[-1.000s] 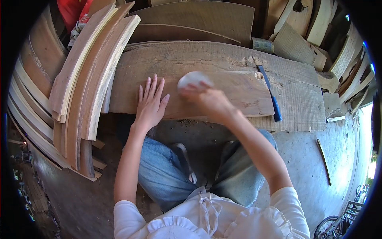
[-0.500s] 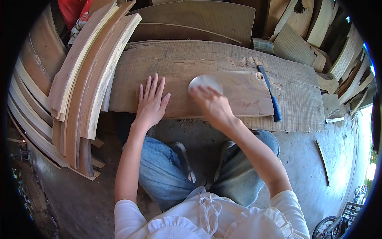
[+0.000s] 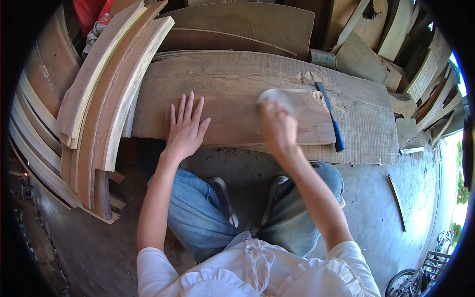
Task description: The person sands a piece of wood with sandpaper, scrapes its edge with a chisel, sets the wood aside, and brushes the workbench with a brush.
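Observation:
My left hand [image 3: 186, 127] lies flat with fingers spread on the left part of a smooth brown board [image 3: 232, 121]. My right hand [image 3: 280, 129], blurred by motion, is on a round pale disc [image 3: 283, 97] that looks like a sanding disc, against the board's right half. The fingers cover part of the disc. Under the board is a larger rough-sawn plank [image 3: 368, 126]. Just beyond the board's right end rests a narrow flat tool with a blue handle [image 3: 339, 140], its dark blade pointing away from me; I cannot tell whether it is a chisel or a file.
Curved planks [image 3: 111, 99] are stacked on the left. Behind the work plank stand wide boards [image 3: 237, 22] and a can [image 3: 323, 58]. Offcuts [image 3: 366, 57] crowd the far right. A thin strip [image 3: 397, 203] lies on the concrete floor, and a bicycle [image 3: 403, 283] stands at lower right.
My right hand and the disc have slid to the right along the board. My left hand stays in place on the board. The whole view has shifted slightly.

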`<state>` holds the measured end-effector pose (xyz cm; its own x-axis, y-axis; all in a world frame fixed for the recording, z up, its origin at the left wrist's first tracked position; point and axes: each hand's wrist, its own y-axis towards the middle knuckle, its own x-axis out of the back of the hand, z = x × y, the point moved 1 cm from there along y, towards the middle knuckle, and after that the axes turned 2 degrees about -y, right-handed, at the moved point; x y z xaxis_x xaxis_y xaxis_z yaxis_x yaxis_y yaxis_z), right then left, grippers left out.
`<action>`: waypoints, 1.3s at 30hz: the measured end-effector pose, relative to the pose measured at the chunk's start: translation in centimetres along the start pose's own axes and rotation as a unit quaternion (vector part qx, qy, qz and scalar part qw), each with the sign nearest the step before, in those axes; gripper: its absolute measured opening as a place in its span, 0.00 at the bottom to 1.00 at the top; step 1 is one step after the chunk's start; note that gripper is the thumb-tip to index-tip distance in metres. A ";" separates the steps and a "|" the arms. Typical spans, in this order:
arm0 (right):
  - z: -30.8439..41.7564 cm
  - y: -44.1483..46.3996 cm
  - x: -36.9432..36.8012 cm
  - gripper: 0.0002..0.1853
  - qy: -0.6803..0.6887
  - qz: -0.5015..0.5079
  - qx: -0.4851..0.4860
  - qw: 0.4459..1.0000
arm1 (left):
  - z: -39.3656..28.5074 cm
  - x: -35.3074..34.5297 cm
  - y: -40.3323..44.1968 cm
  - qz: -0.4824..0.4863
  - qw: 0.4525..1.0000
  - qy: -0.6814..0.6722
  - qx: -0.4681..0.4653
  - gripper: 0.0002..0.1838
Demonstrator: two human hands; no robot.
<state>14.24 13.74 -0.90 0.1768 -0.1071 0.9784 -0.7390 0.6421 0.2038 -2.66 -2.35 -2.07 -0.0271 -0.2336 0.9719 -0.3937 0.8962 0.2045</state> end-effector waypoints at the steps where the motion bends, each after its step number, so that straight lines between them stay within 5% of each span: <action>1: 1.2 -1.1 -0.6 0.20 0.063 -0.095 0.111 0.987 | 0.0 0.0 0.0 -0.001 1.000 -0.001 0.001 0.31; 4: 3.9 -4.9 -0.5 0.19 0.168 -0.122 0.317 0.926 | 0.2 0.0 0.0 -0.002 1.000 -0.004 0.000 0.31; 6: 3.7 -6.6 0.5 0.21 0.228 -0.101 0.349 0.903 | 0.3 0.0 0.0 -0.005 1.000 -0.011 -0.002 0.31; 11: -3.9 -6.4 0.9 0.18 0.134 -0.051 0.090 0.986 | 0.1 0.1 0.0 -0.003 1.000 -0.006 0.003 0.31; 14: -8.1 -5.9 2.9 0.14 0.101 -0.043 -0.171 0.979 | 0.1 0.0 0.0 -0.007 1.000 -0.009 0.002 0.31; 16: -8.5 -5.9 2.3 0.14 0.102 -0.068 -0.231 0.965 | 0.0 0.0 0.0 -0.008 1.000 -0.008 0.004 0.31; 20: -5.7 -7.0 0.5 0.17 0.068 -0.095 -0.097 0.988 | 0.0 -0.1 0.0 -0.009 1.000 -0.005 0.008 0.31; 23: -3.6 -7.8 1.1 0.16 0.175 -0.074 0.065 0.980 | -0.4 0.1 -0.1 -0.010 1.000 -0.012 0.012 0.31; 26: -5.1 -7.7 1.8 0.16 0.192 -0.022 0.104 0.976 | -0.5 0.1 -0.3 -0.017 1.000 -0.020 0.007 0.30; 31: -11.8 -7.1 2.5 0.18 0.112 -0.042 0.031 0.992 | -0.5 0.5 -0.9 -0.034 0.998 -0.050 0.000 0.28; 34: -14.5 -7.4 4.0 0.15 0.067 0.018 -0.156 0.985 | -0.6 0.9 -1.0 -0.004 0.999 -0.049 0.008 0.28; 39: -22.0 -10.1 1.6 0.14 0.001 -0.168 -0.108 0.980 | -0.5 0.6 -1.0 -0.024 0.998 -0.053 0.000 0.28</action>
<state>36.28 23.83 -2.16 0.3885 -0.3389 0.8569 -0.4830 0.7170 0.5026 -1.83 -3.20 -1.67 -0.1053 -0.3145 0.9434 -0.3962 0.8834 0.2503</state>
